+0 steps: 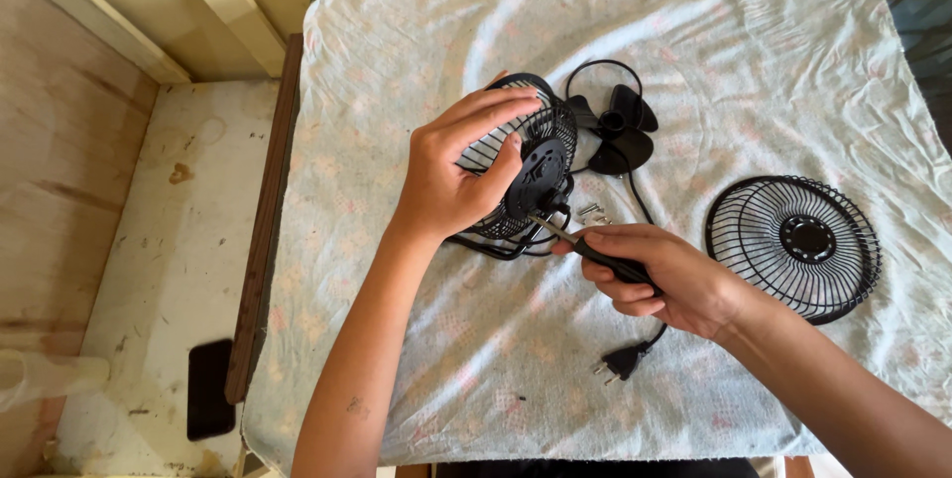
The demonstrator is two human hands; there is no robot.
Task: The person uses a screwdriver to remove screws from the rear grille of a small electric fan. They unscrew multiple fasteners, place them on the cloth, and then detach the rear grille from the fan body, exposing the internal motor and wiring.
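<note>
A small black fan body (535,171) with its rear wire guard stands tilted on a pale cloth (754,52). My left hand (458,169) grips the guard's rim and steadies it. A screwdriver (585,246) with a dark handle is held in my right hand (662,278); its metal tip points at the back of the fan's motor housing. The black fan blade (623,131) lies loose just behind the fan. The detached front wire guard (793,245) lies flat on the cloth at the right.
Small screws (592,210) lie on the cloth beside the fan. The black cord ends in a plug (619,363) near the front edge. A dark phone (210,389) lies on the lower surface at the left, beside a wooden rail (260,240).
</note>
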